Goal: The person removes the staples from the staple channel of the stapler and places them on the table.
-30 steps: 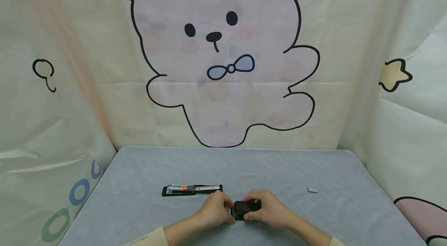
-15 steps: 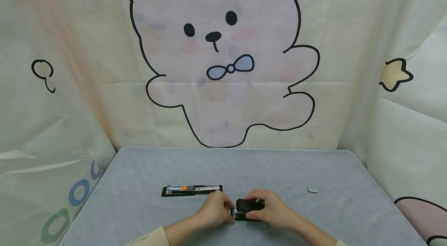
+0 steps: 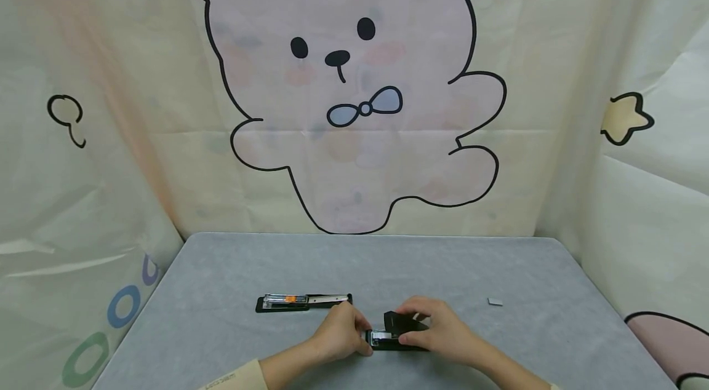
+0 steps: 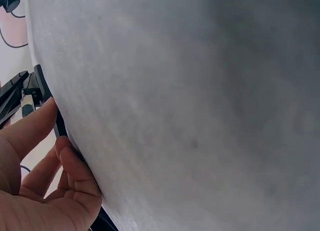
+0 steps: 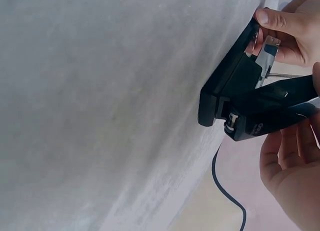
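Observation:
A black stapler [image 3: 396, 323] sits near the table's front with its top cover swung up, baring the silver staple magazine [image 3: 379, 335]. My left hand [image 3: 343, 334] pinches the front end of the stapler's base between thumb and fingers. On the other side, my right hand [image 3: 440, 330] grips the raised cover, thumb on the near side and fingers over the far side. The right wrist view shows the cover [image 5: 272, 106] tilted away from the base [image 5: 227, 73] at its rear hinge, with a thin spring or rod [image 5: 290, 76] between cover and magazine.
Behind the left hand lies a long black object [image 3: 304, 302] carrying a clear part with an orange patch and a silver metal strip. A small flat grey piece [image 3: 495, 302] rests at the right on the grey cloth-covered table [image 3: 221, 267]. Printed curtains surround the table.
My right hand has moved up and to the right, lifting the stapler's cover away from the base and uncovering more of the magazine. The left hand has stayed at the front end.

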Tool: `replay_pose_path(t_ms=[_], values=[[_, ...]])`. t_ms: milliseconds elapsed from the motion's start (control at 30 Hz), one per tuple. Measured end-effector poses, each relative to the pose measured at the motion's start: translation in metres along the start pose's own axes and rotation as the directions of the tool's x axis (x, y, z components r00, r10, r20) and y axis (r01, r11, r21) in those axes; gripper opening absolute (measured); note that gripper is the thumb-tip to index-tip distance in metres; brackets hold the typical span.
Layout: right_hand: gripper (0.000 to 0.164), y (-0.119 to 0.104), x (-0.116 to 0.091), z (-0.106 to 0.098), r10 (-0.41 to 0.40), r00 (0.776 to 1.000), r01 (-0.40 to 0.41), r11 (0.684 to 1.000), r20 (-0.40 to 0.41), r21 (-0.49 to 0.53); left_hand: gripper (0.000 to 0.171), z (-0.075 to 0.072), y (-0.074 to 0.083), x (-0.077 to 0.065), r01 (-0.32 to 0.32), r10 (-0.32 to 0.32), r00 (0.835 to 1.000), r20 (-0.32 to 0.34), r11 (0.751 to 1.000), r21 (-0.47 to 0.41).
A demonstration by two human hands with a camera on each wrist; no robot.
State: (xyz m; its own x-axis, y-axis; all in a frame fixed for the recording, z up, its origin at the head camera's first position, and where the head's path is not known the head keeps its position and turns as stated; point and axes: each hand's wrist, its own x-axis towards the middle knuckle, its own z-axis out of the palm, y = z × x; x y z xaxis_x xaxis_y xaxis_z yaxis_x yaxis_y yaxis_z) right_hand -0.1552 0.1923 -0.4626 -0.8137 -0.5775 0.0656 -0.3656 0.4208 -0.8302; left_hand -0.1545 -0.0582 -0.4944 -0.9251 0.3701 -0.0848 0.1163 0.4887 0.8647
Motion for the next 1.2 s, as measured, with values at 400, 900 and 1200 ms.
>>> replay_pose_path(t_ms=[400,900,1200], values=[[0.029,-0.003,-0.012,-0.007,-0.086,0.994,0.083,0.996,-0.070,-0.042,0.029,-0.002,0.002,-0.001,0.027,-0.027,1.000,0.014,1.000,-0.004],[0.027,-0.001,-0.019,-0.016,-0.040,0.997,0.037,0.999,-0.072,-0.036,0.029,-0.003,0.000,0.002,0.069,-0.068,0.997,0.033,0.997,-0.017],[0.029,-0.002,-0.024,-0.023,0.047,0.995,-0.048,0.999,-0.090,-0.005,0.028,-0.004,0.002,0.004,0.090,-0.090,0.995,0.039,0.996,-0.008]])
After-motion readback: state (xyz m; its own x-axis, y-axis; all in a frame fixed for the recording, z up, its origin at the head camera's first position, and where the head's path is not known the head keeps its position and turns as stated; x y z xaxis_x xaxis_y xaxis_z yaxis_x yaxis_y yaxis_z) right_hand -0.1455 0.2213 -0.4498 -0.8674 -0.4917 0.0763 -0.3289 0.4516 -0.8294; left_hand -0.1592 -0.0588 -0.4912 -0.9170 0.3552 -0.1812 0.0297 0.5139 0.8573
